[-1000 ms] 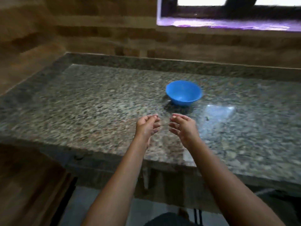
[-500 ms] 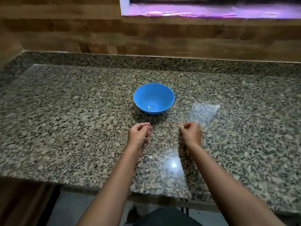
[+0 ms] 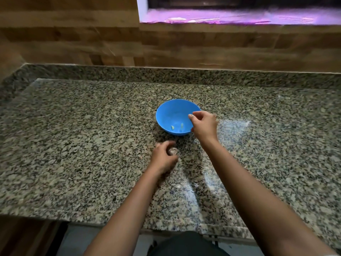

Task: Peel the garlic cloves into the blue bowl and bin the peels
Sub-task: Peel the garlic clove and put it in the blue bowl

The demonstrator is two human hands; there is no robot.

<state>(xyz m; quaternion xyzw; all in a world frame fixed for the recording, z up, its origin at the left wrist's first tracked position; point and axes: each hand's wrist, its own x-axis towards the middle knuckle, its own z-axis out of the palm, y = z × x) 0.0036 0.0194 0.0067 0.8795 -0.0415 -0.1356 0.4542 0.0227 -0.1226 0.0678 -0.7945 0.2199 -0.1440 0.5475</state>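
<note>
The blue bowl stands on the granite counter, with two pale peeled cloves at its bottom. My right hand hovers over the bowl's right rim, its forefinger and thumb apart with nothing visible between them. My left hand rests on the counter just in front of the bowl, curled around a papery piece of garlic that peeks out by the fingertips.
A few small bits of peel lie on the counter between my forearms. A wooden wall backs the counter, and a window sill is above. The counter's front edge runs close to my body. No bin is in view.
My right hand went from the counter up to the bowl's rim, and a second clove now lies in the bowl. My left hand stayed put, still holding garlic.
</note>
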